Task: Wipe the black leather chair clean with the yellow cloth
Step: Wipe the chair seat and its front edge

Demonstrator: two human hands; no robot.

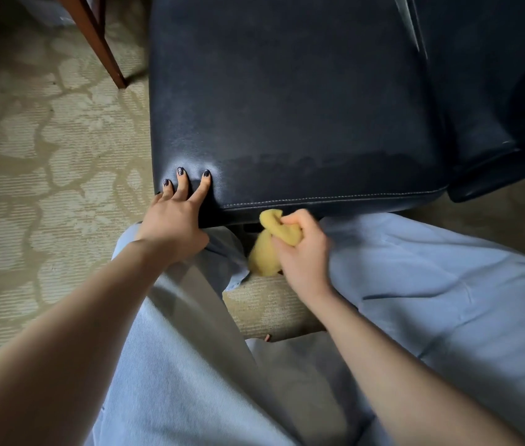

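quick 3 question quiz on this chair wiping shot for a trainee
1. True or false: the left hand holds the yellow cloth.
2. Where on the black leather chair is the cloth? A seat top; B front edge, below the stitched seam; C backrest.
3. What is the left hand doing?
Key: 1 false, the right hand grips it. 2 B. 3 Resting spread fingers on the seat's near corner.
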